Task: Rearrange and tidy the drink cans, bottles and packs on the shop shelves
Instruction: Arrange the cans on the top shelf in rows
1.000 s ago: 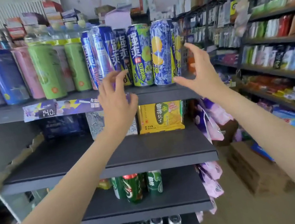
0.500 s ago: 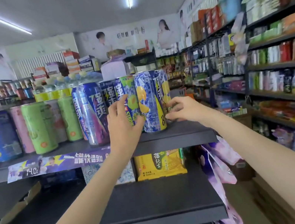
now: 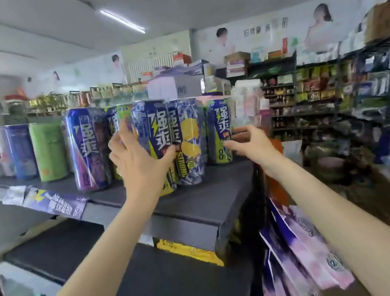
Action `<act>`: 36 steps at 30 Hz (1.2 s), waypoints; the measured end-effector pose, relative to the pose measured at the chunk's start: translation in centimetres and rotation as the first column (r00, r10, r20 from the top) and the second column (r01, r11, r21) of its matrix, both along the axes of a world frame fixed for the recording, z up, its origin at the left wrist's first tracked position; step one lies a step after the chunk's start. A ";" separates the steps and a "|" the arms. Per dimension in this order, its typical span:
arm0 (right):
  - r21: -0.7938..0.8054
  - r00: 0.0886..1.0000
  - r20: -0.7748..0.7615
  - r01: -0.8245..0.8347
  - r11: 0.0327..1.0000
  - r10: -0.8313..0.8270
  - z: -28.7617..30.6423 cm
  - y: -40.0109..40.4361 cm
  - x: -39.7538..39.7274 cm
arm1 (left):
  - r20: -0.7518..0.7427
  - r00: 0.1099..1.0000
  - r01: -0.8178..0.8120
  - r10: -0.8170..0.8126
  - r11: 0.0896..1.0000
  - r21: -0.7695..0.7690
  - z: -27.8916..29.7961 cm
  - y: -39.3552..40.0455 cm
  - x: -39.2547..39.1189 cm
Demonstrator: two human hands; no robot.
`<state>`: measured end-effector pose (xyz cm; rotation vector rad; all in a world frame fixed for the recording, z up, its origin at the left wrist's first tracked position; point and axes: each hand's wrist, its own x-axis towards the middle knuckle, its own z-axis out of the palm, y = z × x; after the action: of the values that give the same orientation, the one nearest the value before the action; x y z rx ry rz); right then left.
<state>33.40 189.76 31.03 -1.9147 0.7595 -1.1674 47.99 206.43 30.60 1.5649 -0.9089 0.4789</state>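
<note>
Tall blue cans with white lettering stand in a cluster on the top dark shelf (image 3: 222, 195). My left hand (image 3: 139, 159) wraps around the blue and yellow can (image 3: 154, 134) at the front of the cluster. A lemon-print can (image 3: 189, 141) stands right beside it. My right hand (image 3: 249, 142) pinches the lower side of a blue and green can (image 3: 220, 128) at the right end of the shelf. A purple-blue can (image 3: 87, 150) stands free to the left.
Green (image 3: 48, 149), blue (image 3: 21, 151) and pale wrapped cans line the shelf's left part. A torn price strip (image 3: 51, 203) hangs from its edge. A yellow pack (image 3: 187, 249) lies on the shelf below. Purple bags (image 3: 300, 246) hang off the right end; stocked shelves fill the aisle to the right.
The view has swung up and left. My left hand moved from the green can's front onto the blue and yellow can. My right hand shifted to the rightmost can's side.
</note>
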 end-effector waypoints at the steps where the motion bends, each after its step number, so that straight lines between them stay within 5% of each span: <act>1: -0.009 0.998 0.013 -0.063 0.998 0.063 -0.1 0.3 0.5 | 0.014 1.000 -0.021 0.021 1.000 -0.003 0.0 0.3 -0.2; 6: -0.013 0.953 -0.048 -0.298 0.954 0.298 -0.6 2.2 2.5 | 0.030 0.999 -0.035 0.035 0.999 0.009 0.2 0.7 -1.4; 10: 0.090 0.929 0.172 -0.346 0.934 0.328 -0.8 0.8 2.9 | -0.126 0.991 -0.022 0.037 0.993 0.118 -0.7 0.1 -1.7; 17: -0.200 0.967 -0.152 -0.235 0.951 0.207 -0.7 -1.9 5.4 | -0.256 0.947 -0.141 0.193 0.968 0.208 -0.5 -1.7 -3.8; 26: -0.012 0.979 -0.001 -0.202 0.979 0.202 -1.4 -2.1 6.6 | -0.367 0.913 -0.183 0.180 0.983 0.027 -1.2 -2.4 -4.1; 36: 0.008 0.971 0.048 -0.236 0.972 0.235 -1.6 -1.8 5.2 | -0.348 0.904 -0.235 0.247 0.969 0.077 -1.3 -2.5 -3.6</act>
<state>38.61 187.92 29.45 -1.9000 0.4978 -1.0526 44.41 203.96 29.29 1.7347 -0.4487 0.3374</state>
